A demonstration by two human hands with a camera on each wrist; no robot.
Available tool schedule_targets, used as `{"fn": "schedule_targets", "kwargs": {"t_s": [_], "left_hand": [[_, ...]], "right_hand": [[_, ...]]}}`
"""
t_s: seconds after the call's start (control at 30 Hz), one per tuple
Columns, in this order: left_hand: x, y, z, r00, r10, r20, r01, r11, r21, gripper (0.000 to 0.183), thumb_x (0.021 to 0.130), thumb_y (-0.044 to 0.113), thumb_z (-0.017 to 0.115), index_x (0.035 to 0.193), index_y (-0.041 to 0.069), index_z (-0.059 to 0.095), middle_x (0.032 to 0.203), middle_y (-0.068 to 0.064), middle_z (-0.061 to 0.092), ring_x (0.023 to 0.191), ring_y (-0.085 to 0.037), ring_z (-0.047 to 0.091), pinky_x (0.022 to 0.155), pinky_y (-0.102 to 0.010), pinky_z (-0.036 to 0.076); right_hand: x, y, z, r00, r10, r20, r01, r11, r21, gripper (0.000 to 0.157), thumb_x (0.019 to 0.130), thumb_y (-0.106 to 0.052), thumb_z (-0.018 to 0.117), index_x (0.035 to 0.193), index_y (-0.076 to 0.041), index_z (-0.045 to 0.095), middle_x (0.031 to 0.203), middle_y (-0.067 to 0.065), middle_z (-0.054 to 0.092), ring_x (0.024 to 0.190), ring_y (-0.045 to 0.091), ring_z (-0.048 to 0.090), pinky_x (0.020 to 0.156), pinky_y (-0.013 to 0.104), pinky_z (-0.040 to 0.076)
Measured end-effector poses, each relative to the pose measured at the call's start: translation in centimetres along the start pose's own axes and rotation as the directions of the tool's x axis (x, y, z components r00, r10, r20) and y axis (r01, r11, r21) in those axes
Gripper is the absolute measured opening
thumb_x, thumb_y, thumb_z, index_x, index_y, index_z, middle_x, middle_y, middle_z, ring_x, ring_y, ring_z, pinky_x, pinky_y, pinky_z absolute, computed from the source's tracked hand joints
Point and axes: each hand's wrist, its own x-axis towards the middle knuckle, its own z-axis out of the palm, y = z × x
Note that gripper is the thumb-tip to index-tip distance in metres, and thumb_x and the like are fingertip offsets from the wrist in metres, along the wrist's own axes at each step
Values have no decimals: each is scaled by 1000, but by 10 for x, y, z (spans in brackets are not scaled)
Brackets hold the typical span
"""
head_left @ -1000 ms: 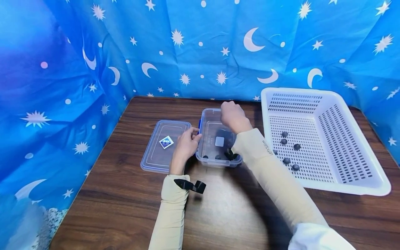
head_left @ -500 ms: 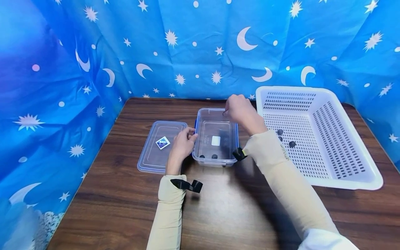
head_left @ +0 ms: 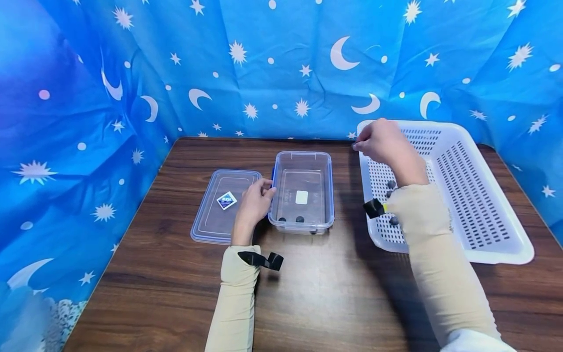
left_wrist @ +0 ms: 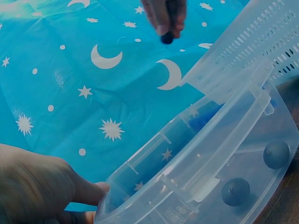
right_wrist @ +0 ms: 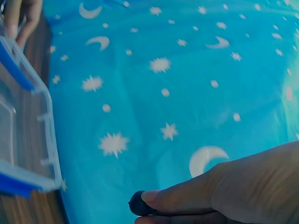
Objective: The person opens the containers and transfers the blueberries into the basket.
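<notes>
A clear plastic box (head_left: 301, 173) with a blue-edged rim stands uncovered mid-table. On its floor lie small dark balls (left_wrist: 236, 192), each with a tiny nub. My left hand (head_left: 255, 203) holds the box's left side by the rim, thumb and fingers at the edge. Above the left rim of a white perforated basket (head_left: 492, 255), my right hand (head_left: 389, 144) pinches one dark ball (right_wrist: 141, 203) between thumb and fingers. Several more dark balls (head_left: 394, 221) lie in the basket, some hidden behind the right forearm.
The box's clear lid (head_left: 206, 215), with a blue diamond label, lies flat left of the box, partly under the left hand. A blue curtain (head_left: 264, 58) with stars and moons hangs behind the wooden table (head_left: 176, 293).
My right hand has moved right from over the plastic box to the basket's left rim, carrying a dark ball. The left hand has stayed at the box's side; the view has shifted slightly.
</notes>
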Motion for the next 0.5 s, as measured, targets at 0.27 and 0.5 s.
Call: {"fn": "schedule_targets", "kwargs": {"t_s": [0.27,0.5], "left_hand": [[1,-2,1,1000,7,7,-7,1000,-9,31,99,24,52,125,9,59,93,-9,61,83,-23,56,75,-36,46],[1,0,1,1000,7,5,-7,1000,-12,31,99,23,52,126,9,59,91,-8,61,80,-22,57,73,-35,46]], "right_hand": [[0,43,-7,990,131,44,-133,990,40,26,93,-17,59,110,2,66,106,22,63,96,35,52,77,44,45],[2,75,0,964,224,142,-225,974,-8,25,91,-13,62,108,4,66,104,24,64,94,37,55,73,42,45]]}}
